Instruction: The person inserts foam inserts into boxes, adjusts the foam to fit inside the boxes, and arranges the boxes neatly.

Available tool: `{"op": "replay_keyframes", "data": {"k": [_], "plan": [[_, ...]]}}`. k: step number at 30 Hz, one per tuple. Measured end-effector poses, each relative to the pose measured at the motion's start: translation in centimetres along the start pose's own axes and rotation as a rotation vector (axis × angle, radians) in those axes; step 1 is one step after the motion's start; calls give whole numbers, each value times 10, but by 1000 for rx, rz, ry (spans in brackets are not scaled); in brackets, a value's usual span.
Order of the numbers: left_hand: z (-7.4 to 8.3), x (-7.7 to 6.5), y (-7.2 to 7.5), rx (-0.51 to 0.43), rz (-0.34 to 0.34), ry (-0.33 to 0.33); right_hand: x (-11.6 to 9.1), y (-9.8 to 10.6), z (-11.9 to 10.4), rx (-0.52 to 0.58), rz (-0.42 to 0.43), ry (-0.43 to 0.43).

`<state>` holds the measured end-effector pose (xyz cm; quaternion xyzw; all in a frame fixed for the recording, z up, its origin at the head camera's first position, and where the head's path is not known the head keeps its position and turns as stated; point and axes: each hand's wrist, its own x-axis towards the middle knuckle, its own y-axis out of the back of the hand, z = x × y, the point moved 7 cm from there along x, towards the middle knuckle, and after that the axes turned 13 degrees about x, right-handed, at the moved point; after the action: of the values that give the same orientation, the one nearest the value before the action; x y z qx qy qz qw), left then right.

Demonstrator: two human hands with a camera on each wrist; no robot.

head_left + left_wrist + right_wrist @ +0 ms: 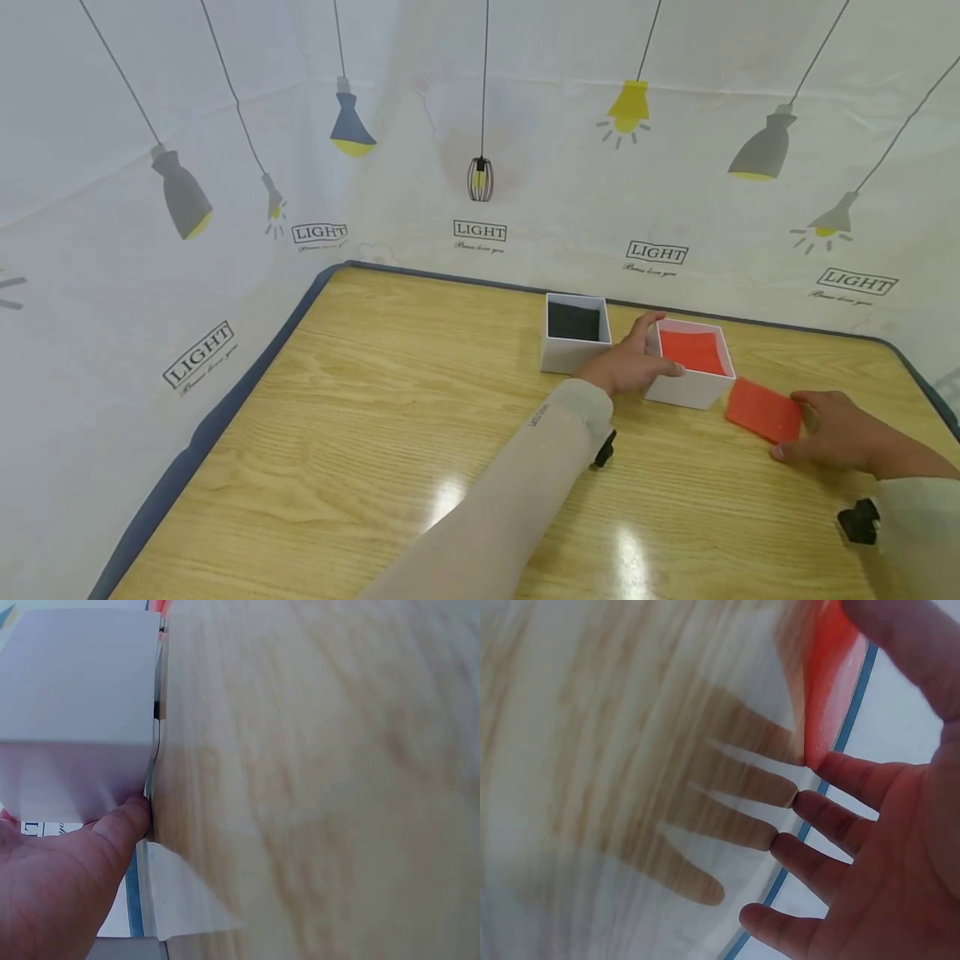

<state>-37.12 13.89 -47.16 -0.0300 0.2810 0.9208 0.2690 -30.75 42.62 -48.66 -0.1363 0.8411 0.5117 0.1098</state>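
A white open-topped box (684,390) stands near the far side of the table, with a red square sheet (693,352) inside it. My left hand (630,364) grips its left side, thumb at the front rim and fingers towards the back; the left wrist view shows the hand (75,877) against the box wall (79,682). Just right of the box, a flat red square piece (765,412) is at the table surface. My right hand (840,429) holds its right edge between thumb and forefinger. In the right wrist view the red piece (831,682) shows only partly, the other fingers spread.
A second white box (567,357) with dark material (573,322) inside stands left of my left hand. The wooden table (360,417) has a dark blue edge. Behind it hangs a white curtain (405,108) printed with lamps.
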Motion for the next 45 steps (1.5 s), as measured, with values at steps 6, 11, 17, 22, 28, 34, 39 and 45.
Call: {"op": "replay_keyframes", "data": {"k": [6,11,17,22,28,34,39,45], "plan": [[1,0,0,-9,-1,-4,4,2,1,-42,10,-20],[1,-1,0,-12,-5,2,4,2,-4,-33,15,-9],[1,-1,0,-18,-5,4,0,4,-9,-9,31,13],[1,1,-1,-20,-6,5,-5,8,-11,71,33,34],[1,1,-1,-22,-10,11,-9,14,-7,120,43,40],[0,2,-1,-23,-8,6,-13,27,-12,129,123,52],[-2,1,-1,-23,-7,13,-16,36,-21,147,149,73],[-2,2,-1,-17,-7,13,-14,50,-35,137,171,98]]}}
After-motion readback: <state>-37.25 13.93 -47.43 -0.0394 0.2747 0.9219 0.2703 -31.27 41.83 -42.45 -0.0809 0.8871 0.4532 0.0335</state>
